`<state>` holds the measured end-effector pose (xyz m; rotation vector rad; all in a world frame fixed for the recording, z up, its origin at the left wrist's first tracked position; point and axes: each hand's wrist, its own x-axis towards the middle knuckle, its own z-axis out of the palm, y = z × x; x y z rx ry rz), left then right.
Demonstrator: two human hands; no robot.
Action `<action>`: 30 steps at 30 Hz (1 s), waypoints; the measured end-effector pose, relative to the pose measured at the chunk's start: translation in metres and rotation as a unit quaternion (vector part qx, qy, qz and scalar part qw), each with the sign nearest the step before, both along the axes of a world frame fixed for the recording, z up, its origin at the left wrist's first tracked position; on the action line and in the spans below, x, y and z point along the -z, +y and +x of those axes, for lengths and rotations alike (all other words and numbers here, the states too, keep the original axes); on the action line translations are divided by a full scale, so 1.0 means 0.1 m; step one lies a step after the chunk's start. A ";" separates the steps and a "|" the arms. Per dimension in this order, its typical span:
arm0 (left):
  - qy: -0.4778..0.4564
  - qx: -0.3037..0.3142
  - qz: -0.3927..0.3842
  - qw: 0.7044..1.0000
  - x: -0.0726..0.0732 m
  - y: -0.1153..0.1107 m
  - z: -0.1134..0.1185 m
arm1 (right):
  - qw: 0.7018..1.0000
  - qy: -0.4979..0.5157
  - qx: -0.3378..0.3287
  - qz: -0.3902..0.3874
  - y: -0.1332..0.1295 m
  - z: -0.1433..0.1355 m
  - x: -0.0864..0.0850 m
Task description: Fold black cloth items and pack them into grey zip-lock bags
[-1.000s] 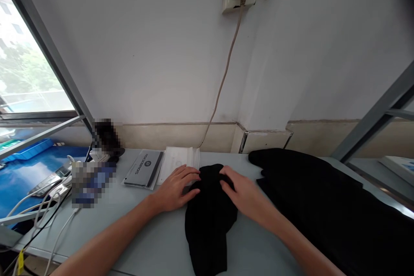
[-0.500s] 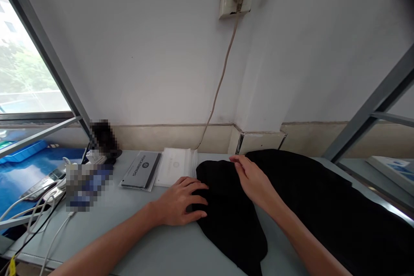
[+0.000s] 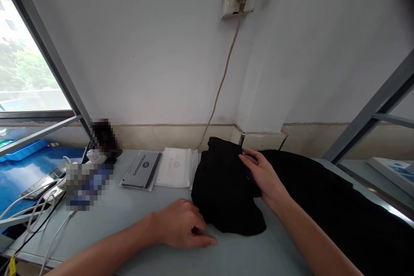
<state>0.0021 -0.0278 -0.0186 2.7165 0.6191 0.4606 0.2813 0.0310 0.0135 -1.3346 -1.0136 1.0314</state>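
Head camera view: on the grey table (image 3: 110, 211), a larger black fabric (image 3: 326, 207) spreads over the right side, close behind the right hand (image 3: 267, 181). White cables (image 3: 35, 220) tangle at the far left, near pixelated items that cannot be made out. A beige cord (image 3: 223, 78) drops from the wall socket (image 3: 235, 2) to behind the table's back edge. Clear sleeves lie left of the smaller black cloth (image 3: 223, 185): one holds a grey card (image 3: 142, 170) printed ROCKBROS, and beside it is a white packet (image 3: 174, 168). Beyond the frame bar at left is a blue tray (image 3: 30, 150), its contents unclear. The smaller cloth sits at the table's middle, matte and folded, with an uneven lower edge. The right thumb and fingers lie close together at its upper right edge; whether they pinch it, I cannot tell. The left hand (image 3: 183, 224) is curled against its lower left edge, thumb extended; any grip is hidden.
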 end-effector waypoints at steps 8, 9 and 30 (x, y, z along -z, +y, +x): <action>-0.012 -0.068 0.069 0.995 -0.12 0.05 0.00 | 0.863 -0.502 -0.035 0.048 -0.01 -0.03 0.31; -0.003 -0.074 0.060 0.995 -0.11 0.06 -0.01 | 0.842 -0.537 -0.042 0.040 -0.03 -0.04 0.32; -0.167 -0.194 -0.231 0.939 -0.21 -0.05 0.09 | 0.799 -0.550 -0.164 0.177 -0.80 -0.30 0.12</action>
